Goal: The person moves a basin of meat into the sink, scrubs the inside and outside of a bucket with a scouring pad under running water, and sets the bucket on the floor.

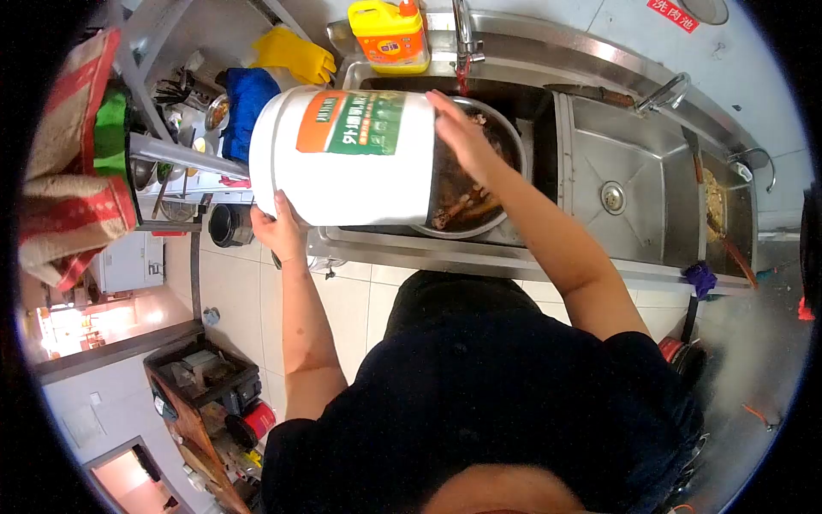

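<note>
A large white plastic bucket (360, 184) with an orange and green label lies tilted on its side, partly over the sink. Its left, ridged end is gripped by my left hand (276, 231), thumb on the wall and fingers curled under. My right hand (462, 137) holds the edge at the other end, fingers on top. Past that end sits a round metal basin (520, 163) in the left sink bowl. Dark, wet food pieces (467, 201) with pale bits lie in it. The bucket's inside is hidden, and so is part of the basin.
A yellow detergent jug (390, 38) stands behind the bucket near a tap (465, 43). Yellow gloves (295, 56) and blue cloth (248, 107) are at left. The right sink bowl (599, 163) has a drain; a purple rag (700, 279) hangs on the front edge.
</note>
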Tool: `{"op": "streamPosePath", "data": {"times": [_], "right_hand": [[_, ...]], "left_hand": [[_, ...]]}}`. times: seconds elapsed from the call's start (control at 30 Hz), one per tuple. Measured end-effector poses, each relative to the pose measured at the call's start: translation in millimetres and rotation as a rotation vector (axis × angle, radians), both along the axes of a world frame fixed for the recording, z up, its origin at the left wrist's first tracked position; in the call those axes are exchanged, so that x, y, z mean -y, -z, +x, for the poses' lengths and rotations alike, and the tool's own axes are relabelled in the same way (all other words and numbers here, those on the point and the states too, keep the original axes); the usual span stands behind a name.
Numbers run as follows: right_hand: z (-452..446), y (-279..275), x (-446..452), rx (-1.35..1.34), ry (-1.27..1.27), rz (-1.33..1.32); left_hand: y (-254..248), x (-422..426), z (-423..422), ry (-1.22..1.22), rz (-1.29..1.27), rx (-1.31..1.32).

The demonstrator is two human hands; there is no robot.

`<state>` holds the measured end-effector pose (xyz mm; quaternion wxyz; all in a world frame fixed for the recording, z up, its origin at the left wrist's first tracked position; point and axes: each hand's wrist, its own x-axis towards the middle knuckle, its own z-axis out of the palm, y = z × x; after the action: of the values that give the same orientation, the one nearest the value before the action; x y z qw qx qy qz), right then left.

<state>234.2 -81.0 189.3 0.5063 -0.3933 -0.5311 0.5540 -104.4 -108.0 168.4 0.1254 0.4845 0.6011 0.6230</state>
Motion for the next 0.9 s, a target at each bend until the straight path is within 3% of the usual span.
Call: {"op": "streamPosePath", "data": {"times": [0.1,0.13,0.23,0.43,0.5,0.77,0.87,0.9], "right_hand": [[-22,7,33,0.599,-0.032,0.331],[-26,3,30,0.669,-0.035,0.315],[-31,26,9,0.421,-0.106,0.210],[-32,38,-20,0.335,-0.066,0.065],[-38,68,-47,0.098,-0.050,-0.044],[-38,72,-71,0.206,0.030,-0.145],[-37,95,-76,0.141,0.120,-0.149],[-35,116,-80,0.063,0.143,-0.157]], "left_hand": [[7,9,8,-0.056,-0.022,0.096],[10,9,0,-0.057,-0.026,0.027],[14,13,-13,-0.015,-0.058,-0.036],[25,21,-30,-0.025,-0.101,-0.139],[19,17,-30,-0.017,-0.109,-0.149],[16,14,-32,-0.002,-0.119,-0.269],[17,11,-34,-0.024,-0.092,-0.243],[12,14,-34,0.035,-0.193,0.011]]}}
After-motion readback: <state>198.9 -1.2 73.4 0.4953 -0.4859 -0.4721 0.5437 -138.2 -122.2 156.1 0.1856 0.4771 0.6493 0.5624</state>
